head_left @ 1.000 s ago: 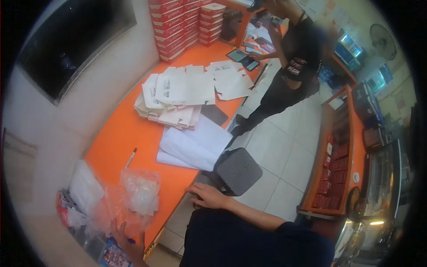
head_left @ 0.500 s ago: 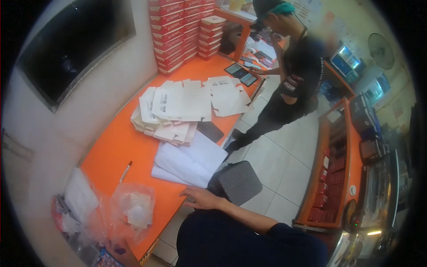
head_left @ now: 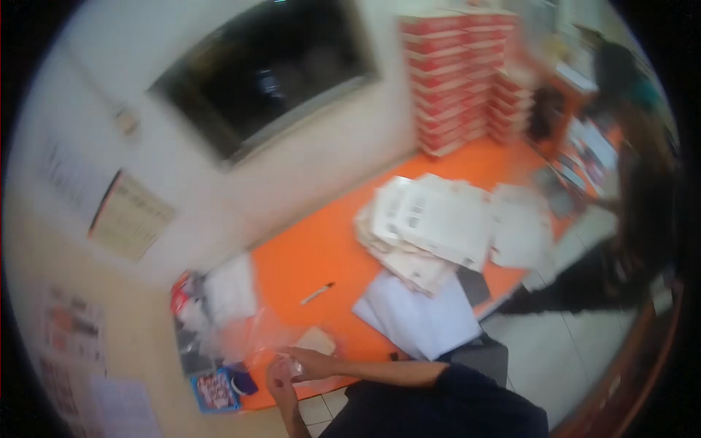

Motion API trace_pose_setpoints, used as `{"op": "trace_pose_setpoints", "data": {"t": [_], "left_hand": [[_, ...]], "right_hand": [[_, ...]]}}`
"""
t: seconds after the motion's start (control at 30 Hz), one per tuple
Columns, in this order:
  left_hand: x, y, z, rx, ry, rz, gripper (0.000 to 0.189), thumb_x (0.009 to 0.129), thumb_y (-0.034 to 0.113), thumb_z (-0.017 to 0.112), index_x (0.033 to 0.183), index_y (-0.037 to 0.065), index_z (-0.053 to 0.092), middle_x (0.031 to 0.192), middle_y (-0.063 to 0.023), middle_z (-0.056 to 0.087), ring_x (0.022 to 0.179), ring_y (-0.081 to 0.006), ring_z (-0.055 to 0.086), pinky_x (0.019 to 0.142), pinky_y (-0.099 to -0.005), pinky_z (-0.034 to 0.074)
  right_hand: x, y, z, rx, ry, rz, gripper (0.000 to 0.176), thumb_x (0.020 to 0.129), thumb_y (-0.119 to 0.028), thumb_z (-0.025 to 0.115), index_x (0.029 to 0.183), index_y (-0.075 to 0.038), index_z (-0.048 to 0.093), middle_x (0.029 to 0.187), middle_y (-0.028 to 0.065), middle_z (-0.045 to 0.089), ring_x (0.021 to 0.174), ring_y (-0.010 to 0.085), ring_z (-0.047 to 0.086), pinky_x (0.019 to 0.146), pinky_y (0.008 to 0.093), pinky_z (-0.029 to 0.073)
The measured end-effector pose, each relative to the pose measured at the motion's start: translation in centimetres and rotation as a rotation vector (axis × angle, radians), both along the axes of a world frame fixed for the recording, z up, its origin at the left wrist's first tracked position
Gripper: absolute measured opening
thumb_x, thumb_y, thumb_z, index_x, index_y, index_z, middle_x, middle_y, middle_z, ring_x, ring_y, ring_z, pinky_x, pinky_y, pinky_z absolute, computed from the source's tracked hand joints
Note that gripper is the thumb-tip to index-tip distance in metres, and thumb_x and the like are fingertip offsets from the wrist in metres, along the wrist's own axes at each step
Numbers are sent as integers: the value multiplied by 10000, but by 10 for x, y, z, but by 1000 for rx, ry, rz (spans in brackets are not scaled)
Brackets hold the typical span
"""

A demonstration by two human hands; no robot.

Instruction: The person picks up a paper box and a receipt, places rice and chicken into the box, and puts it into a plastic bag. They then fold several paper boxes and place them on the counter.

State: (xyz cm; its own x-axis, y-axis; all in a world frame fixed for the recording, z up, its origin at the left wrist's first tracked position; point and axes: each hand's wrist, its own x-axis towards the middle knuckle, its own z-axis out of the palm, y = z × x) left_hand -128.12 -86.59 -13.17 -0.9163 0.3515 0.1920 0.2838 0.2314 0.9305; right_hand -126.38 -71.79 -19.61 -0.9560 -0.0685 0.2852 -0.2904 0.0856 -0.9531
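Observation:
Both of my hands are close together at the near edge of the orange table. My left hand is curled around a bit of clear plastic. From the right, my right hand reaches across and meets it at the same plastic, with fingers bent. The clear plastic bag lies just beyond my hands, with a beige piece beside them. Motion blur hides the fingertips. A pen rests on the table farther up.
White flat cartons are piled beyond white paper sheets. Red and white boxes are stacked at the back. A blue packet lies at the near left corner. A person in dark clothes stands at the right.
The view has swung left. My right hand has moved from the table edge by the papers over to my left hand, and both now meet at the plastic.

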Motion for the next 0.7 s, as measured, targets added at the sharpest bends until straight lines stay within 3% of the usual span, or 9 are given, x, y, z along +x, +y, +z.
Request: {"op": "trace_pose_setpoints", "data": {"t": [0.07, 0.13, 0.27, 0.37, 0.47, 0.53, 0.6, 0.7], "left_hand": [[7, -5, 9, 59, -54, -63, 577, 850, 204, 754, 1313, -21, 493, 1308, -143, 512, 1238, -240, 488, 1073, -425, 396], [10, -18, 16, 32, 109, -13, 828, 749, 266, 841, 1392, -4, 394, 1368, -156, 451, 1293, -260, 436, 1109, -450, 353], [5, -43, -9, -323, 298, 2, 1234, 563, 345, 953, 1492, 26, 207, 1446, -190, 368, 1367, -299, 354, 1124, -483, 326], [-10, -40, -70, -341, 35, -196, 1168, 612, 273, 914, 1488, 4, 191, 1482, -235, 343, 1404, -309, 302, 1126, -438, 310], [-13, -10, -86, -313, -49, -278, 1154, 618, 270, 908, 1486, 5, 197, 1479, -233, 346, 1399, -307, 307, 1122, -435, 314], [-17, 3, -81, -281, -39, -279, 1144, 622, 268, 905, 1485, 5, 200, 1477, -232, 349, 1396, -305, 311, 1119, -434, 317], [-23, 13, -73, -251, -26, -263, 1135, 626, 266, 901, 1483, 6, 204, 1475, -230, 351, 1393, -304, 315, 1117, -432, 319], [-34, 25, -64, -227, -12, -277, 1121, 633, 264, 896, 1481, 7, 210, 1472, -228, 355, 1388, -302, 320, 1113, -430, 323]], "right_hand": [[-5, -4, -5, 60, -99, 61, 578, 846, -209, 693, 1352, -74, 450, 1211, 194, 584, 1090, 336, 600, 916, 417, 480], [0, 1, 13, 62, -234, 42, 400, 883, -204, 637, 1237, -44, 538, 1155, 180, 608, 1038, 322, 620, 880, 418, 488], [-6, -5, 12, -45, -185, -47, 346, 875, -180, 611, 1184, -34, 556, 1087, 179, 616, 981, 335, 623, 844, 429, 491], [-11, -31, 4, -129, -86, -279, 344, 823, -137, 623, 1144, -28, 566, 1017, 181, 630, 931, 346, 626, 815, 445, 489], [-8, -82, -9, -105, -128, -588, 361, 812, -148, 621, 1157, -42, 599, 1016, 156, 636, 921, 331, 619, 808, 429, 484], [-9, -74, -6, -47, -174, -533, 362, 828, -177, 615, 1166, -47, 613, 1001, 145, 641, 901, 320, 618, 791, 421, 481], [-5, -35, -7, 43, -194, -218, 345, 863, -225, 608, 1161, -52, 624, 962, 142, 648, 857, 305, 621, 755, 415, 481], [0, 5, -9, -14, -162, -152, 343, 918, -270, 578, 1193, -67, 614, 913, 122, 655, 816, 273, 626, 732, 405, 489]]}}
